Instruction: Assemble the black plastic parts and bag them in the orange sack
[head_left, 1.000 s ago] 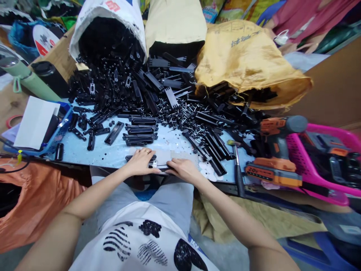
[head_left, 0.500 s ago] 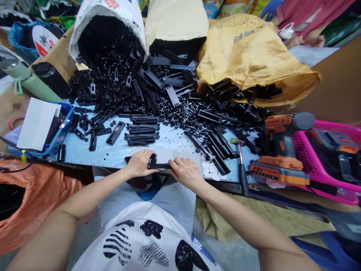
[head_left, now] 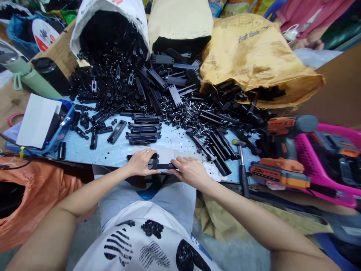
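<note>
At the bench's front edge, my left hand (head_left: 141,162) is closed around the left part of a long black plastic part (head_left: 162,166). Its left end sticks out past my wrist side. My right hand (head_left: 189,169) pinches the other end, fingers bent over the top and thumb beneath. The part lies level between both hands, and its ends are partly covered by my fingers. Just beyond my hands, several similar black parts (head_left: 143,138) are stacked in a row. More long black parts (head_left: 216,148) lie to the right, beside small white discs (head_left: 212,169).
Heaps of black pieces (head_left: 113,81) and metal pins (head_left: 183,109) spill from white (head_left: 73,35), cream (head_left: 180,19) and yellow sacks (head_left: 239,49). A hammer (head_left: 243,173), a cordless drill (head_left: 282,169) and a pink basket (head_left: 313,158) stand right. A blue basket (head_left: 66,122) sits left. Another person (head_left: 304,19) is at the far right.
My right hand has shifted slightly right along the black part. My left hand keeps its grip, and the whole view has moved a little.
</note>
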Available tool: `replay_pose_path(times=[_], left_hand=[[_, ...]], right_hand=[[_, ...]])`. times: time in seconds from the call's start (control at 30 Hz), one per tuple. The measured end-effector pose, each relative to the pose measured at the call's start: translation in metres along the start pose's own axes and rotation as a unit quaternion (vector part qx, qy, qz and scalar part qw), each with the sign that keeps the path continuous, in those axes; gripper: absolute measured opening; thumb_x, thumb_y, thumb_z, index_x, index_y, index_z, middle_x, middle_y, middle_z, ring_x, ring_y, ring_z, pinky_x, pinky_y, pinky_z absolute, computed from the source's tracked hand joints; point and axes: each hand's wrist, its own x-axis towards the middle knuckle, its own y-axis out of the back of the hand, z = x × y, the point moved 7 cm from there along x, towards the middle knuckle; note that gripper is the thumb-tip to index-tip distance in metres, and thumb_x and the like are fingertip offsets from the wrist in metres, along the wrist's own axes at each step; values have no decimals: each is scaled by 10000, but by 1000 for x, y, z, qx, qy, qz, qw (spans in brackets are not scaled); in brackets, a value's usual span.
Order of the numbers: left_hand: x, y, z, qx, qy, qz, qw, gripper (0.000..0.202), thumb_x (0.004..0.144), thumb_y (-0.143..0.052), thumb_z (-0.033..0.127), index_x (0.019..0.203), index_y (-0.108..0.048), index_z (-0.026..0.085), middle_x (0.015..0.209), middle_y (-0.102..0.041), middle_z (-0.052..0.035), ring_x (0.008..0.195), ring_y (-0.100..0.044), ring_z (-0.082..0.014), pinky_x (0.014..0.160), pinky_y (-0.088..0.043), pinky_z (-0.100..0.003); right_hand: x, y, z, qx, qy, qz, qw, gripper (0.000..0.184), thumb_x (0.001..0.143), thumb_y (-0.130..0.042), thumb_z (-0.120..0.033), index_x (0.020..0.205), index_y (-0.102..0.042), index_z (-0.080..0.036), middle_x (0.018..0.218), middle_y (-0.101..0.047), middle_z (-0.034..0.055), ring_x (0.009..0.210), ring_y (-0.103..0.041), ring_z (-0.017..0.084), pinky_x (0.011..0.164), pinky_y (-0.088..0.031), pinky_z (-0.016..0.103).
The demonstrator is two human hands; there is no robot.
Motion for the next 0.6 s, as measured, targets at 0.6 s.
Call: replay_pose_path(times=[0.6], left_hand=[[-7, 16, -26, 68, -33, -33, 997, 326, 912, -438, 313, 1178, -546, 157, 1186, -600, -122, 1134, -535, -241, 977, -398, -415]], right_hand=[[32, -57, 28, 123, -2, -41, 992, 471, 951, -217, -548, 1025, -528, -202, 814, -672, 52, 708, -620, 184, 613, -314, 246]])
